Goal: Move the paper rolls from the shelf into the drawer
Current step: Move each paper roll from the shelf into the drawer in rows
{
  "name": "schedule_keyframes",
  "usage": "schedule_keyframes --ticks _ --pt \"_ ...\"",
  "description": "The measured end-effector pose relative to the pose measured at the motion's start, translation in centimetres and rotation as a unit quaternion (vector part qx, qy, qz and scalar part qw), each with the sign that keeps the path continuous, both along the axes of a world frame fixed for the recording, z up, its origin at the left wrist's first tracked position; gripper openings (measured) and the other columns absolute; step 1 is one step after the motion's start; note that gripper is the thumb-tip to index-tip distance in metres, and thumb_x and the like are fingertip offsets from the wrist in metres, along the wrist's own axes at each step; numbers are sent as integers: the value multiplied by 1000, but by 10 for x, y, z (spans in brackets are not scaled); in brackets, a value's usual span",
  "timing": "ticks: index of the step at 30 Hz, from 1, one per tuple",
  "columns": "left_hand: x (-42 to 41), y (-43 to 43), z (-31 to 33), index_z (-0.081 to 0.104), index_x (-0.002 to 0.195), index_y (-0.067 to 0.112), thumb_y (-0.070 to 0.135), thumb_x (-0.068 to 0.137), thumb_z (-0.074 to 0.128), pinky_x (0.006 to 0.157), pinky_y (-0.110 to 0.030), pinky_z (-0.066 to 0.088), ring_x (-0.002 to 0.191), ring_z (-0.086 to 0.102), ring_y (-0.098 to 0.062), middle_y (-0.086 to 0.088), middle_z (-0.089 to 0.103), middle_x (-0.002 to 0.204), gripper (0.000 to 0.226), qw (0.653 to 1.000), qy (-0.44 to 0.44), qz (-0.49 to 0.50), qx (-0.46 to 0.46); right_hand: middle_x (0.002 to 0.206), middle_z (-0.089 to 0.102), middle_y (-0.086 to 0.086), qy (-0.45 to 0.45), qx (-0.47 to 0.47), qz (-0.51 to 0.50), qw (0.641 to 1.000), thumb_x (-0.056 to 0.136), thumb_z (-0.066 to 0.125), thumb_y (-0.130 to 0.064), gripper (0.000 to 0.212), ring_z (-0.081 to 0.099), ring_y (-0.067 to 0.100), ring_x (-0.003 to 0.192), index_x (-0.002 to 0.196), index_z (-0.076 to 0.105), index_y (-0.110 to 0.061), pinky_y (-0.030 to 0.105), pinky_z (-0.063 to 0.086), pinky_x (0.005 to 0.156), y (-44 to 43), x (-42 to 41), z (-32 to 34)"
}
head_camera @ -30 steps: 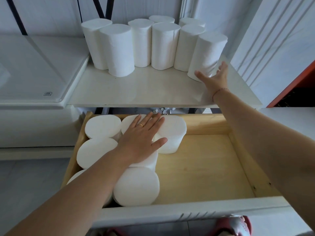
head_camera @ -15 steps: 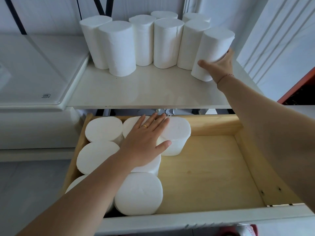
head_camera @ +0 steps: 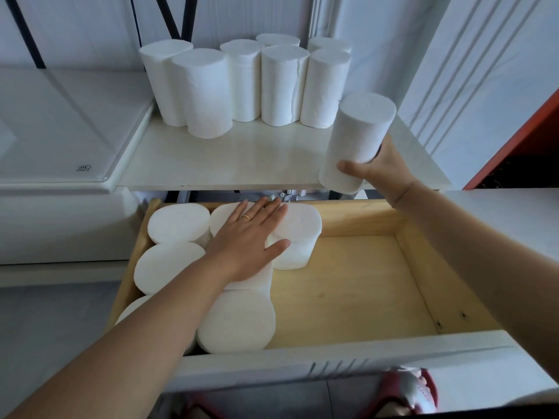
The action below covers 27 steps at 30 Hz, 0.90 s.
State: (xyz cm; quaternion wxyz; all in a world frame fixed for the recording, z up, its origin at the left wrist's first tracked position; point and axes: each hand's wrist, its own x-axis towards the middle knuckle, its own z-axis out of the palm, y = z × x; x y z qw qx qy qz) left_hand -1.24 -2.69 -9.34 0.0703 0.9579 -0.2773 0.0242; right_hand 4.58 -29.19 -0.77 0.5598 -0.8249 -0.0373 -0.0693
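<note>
White panelled walls back a pale shelf [head_camera: 242, 164], and an open wooden drawer [head_camera: 423, 267] sits pulled out directly below it. Seven paper rolls [head_camera: 281, 86] stand upright in a tight cluster at the rear of the shelf. One further roll [head_camera: 354, 140] is apart from them at the right front corner, tilted slightly, its lower end overlapping the shelf's front edge; contact with the shelf cannot be told. Right hand [head_camera: 381, 167] grips this roll low on its side, thumb across the front, fingers hidden behind it. Left hand [head_camera: 245, 246] lies flat, fingers straight and slightly spread, palm down on the tops of the stored rolls [head_camera: 178, 223], which fill the left part of the drawer standing on end. A ring [head_camera: 245, 217] shows on one finger. The drawer's right half is bare wood. Judgement: the step in hand is the carry, from shelf to drawer, with roughly half the stock moved. The next move calls for lowering the roll past the shelf edge, righting it, and setting it on end just beside the stored rolls, while the flat hand steadies the row against tipping.
</note>
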Motion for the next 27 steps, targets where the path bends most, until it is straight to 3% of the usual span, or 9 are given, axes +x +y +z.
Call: schedule_keyframes --ticks 5,9,13,15,18,21,24,27 --pt "-2 0 1 -7 150 28 59 92 11 112 -27 -18 142 -14 -4 12 -10 157 68 1000 -2 4 7 123 62 16 9 1 69 998 54 82 -30 89 61 22 114 131 47 -1 33 52 94 -4 -54 6" --pt "-2 -1 1 -3 150 27 58 94 16 114 -29 -14 144 -11 -6 10 -7 158 67 1000 2 8 3 118 65 4 41 -17 107 993 53 81 -33 87 63 11 109 130 49 -8 22 53 86 -15 -83 -11" --pt "-2 -1 1 -1 150 26 58 93 15 115 -30 -12 144 -10 -7 9 -6 158 68 1000 -1 4 7 111 66 -6 109 -57 115 986 55 84 -20 78 63 6 104 126 50 -19 25 56 83 -23 -90 -49" --pt "-1 0 1 -3 150 26 59 93 14 115 -30 -14 143 -12 -6 10 -7 158 68 1000 1 -1 3 115 62 -10 132 -80 134 979 58 82 -14 86 60 2 106 133 41 -24 21 53 80 -24 -86 -64" --pt "-1 0 0 -6 149 28 59 93 14 113 -28 -16 142 -14 -5 12 -10 157 67 1000 1 0 0 125 52 -6 161 -117 153 968 55 83 -18 103 53 8 116 140 26 -30 25 49 90 -25 -80 -85" --pt "0 0 -1 -8 149 28 60 93 13 114 -28 -15 142 -15 -4 13 -11 156 68 1000 -2 4 1 129 49 -5 178 -147 150 961 52 85 -21 111 49 13 120 142 21 -30 31 47 97 -26 -78 -103" --pt "0 1 -2 -7 149 28 59 94 14 114 -29 -15 142 -15 -4 13 -11 157 67 1000 -4 4 0 129 47 -9 179 -148 139 963 50 85 -24 115 47 11 121 144 19 -30 22 43 93 -26 -74 -111" --pt "-1 0 -1 -7 149 28 59 94 15 114 -29 -15 142 -15 -5 12 -10 157 67 1000 -4 2 1 134 44 -7 180 -156 124 963 49 86 -28 119 43 12 123 147 18 -23 25 37 97 -30 -74 -115"
